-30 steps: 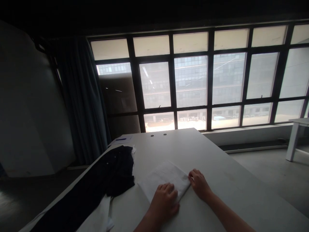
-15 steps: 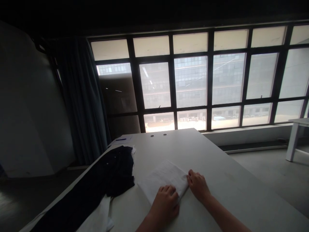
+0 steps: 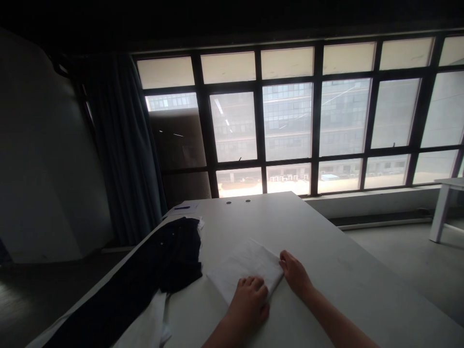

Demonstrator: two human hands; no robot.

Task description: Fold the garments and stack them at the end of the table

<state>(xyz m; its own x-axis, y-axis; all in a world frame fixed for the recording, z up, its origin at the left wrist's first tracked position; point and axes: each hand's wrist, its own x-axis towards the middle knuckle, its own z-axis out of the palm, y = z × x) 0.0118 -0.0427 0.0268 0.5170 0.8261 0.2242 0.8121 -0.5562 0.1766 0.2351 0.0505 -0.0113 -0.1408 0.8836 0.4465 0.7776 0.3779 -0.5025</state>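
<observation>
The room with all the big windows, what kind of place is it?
Probably an office or workroom: it has a long row of dark-framed windows, a large white table, and what looks like a blue pen lying on paper.

I see a black garment (image 3: 170, 261) sprawled down the left of the surface (image 3: 253, 220), blue pen (image 3: 181, 208) on paper (image 3: 192, 210) beyond, dark curtain (image 3: 125, 154) beside gridded windows (image 3: 286, 123), white table (image 3: 440, 208) far right!
</observation>
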